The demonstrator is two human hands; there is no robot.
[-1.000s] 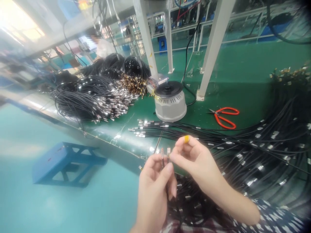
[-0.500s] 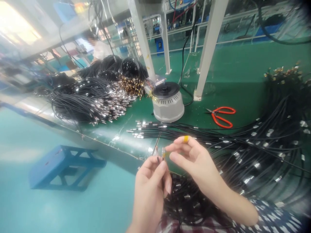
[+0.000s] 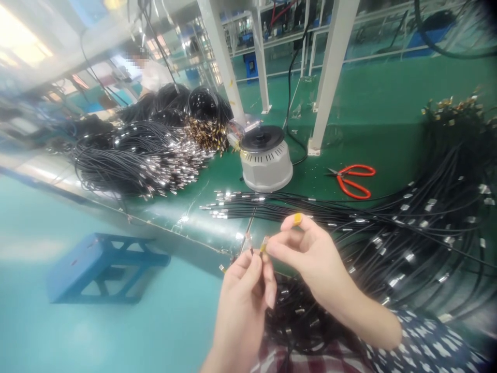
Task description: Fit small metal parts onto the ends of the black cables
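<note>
My left hand (image 3: 244,290) is closed around thin black cables, and two cable ends stick up past its thumb and fingers. The left one is a cable end (image 3: 249,242) with a small pale metallic tip. Beside it, a second cable end (image 3: 263,245) has yellow tape around it below a metallic tip. The thumb and index finger of my right hand (image 3: 310,248) pinch at this taped end. A short piece of yellow tape (image 3: 297,218) sticks to another fingertip of that hand. One more small connector (image 3: 222,268) shows left of my left hand.
A grey tape dispenser (image 3: 267,168) with a black top stands ahead on the green bench. Red-handled scissors (image 3: 355,178) lie right of it. Black cables (image 3: 392,238) spread across the right side, and bundled cables (image 3: 128,150) lie at left. A blue stool (image 3: 101,269) is on the floor.
My right thumb and index finger have closed in on the taped cable end, and its tip leans more to the right. The view has shifted slightly.
</note>
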